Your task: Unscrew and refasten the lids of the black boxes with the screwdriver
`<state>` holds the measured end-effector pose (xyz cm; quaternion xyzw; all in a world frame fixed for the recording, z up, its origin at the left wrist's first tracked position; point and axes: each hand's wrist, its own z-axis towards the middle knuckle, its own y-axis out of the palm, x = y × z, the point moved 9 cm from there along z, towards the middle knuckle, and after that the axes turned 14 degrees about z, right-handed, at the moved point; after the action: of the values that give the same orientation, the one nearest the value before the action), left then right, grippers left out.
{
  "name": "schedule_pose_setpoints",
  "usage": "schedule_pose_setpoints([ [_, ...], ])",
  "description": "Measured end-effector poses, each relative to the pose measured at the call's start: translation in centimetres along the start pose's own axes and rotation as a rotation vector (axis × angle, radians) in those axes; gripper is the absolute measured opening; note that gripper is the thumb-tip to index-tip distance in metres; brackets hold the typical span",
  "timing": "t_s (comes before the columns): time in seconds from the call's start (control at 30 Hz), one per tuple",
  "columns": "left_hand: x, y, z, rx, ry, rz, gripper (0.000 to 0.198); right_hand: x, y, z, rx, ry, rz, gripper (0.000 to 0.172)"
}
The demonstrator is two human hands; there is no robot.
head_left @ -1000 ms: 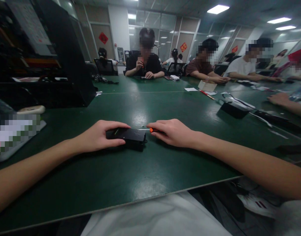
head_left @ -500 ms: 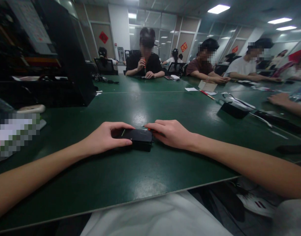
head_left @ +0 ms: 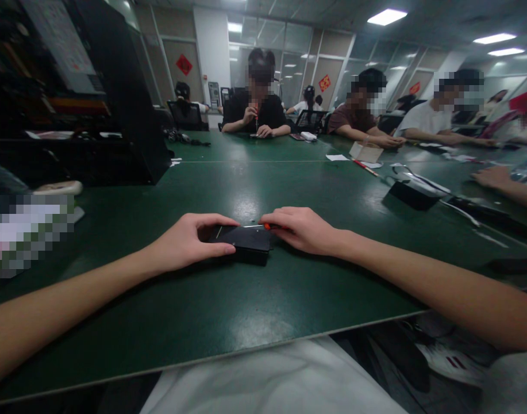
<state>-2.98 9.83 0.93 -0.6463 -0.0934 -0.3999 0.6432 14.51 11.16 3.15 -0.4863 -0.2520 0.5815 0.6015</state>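
Note:
A flat black box-shaped device [head_left: 252, 244] rests on the green table in front of me. My left hand [head_left: 198, 237] grips its left end, thumb on the near side and fingers on the far side. Against its far right edge lies the thin metal shaft of a screwdriver [head_left: 266, 226] with an orange part at the handle. My right hand [head_left: 300, 231] is closed around that handle, which is mostly hidden under the fingers. Whether the screwdriver's tip touches the device I cannot tell.
A black computer case [head_left: 134, 103] with exposed insides stands at the left. Farther right lie a black box with cables [head_left: 412, 194], a small cardboard box [head_left: 365, 150] and a red pencil-like stick [head_left: 365, 167]. Across the table [head_left: 263, 310] sit several people, one holding a screwdriver [head_left: 256, 115].
My right hand has shifted slightly up, and more of the screwdriver's shaft and orange part now shows. The left hand keeps its grip on the device. The whole view has shifted a little.

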Motion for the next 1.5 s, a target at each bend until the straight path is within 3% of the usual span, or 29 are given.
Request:
schedule_pose_setpoints([
  [0.13,0.0,0.1,0.0,0.002,0.004,0.026,0.051,0.3,-0.1,0.2,-0.004,-0.043,-0.085,0.031],
  [0.43,0.1,-0.1,0.0,0.016,0.003,0.027,0.051,0.6,0.8,0.2,0.006,-0.014,0.085,0.036],
  [1.03,0.4,0.0,0.0,0.025,0.002,0.019,0.052,0.9,0.7,0.3,-0.034,-0.074,-0.146,0.034],
  [1.27,0.5,-0.1,0.0,0.038,0.008,-0.001,0.051,0.6,0.9,0.2,-0.040,-0.088,0.006,0.032],
  [1.5,0.0,-0.7,0.1,0.106,-0.067,-0.104,0.053,0.9,0.4,-0.5,-0.097,-0.047,-0.018,0.032],
])
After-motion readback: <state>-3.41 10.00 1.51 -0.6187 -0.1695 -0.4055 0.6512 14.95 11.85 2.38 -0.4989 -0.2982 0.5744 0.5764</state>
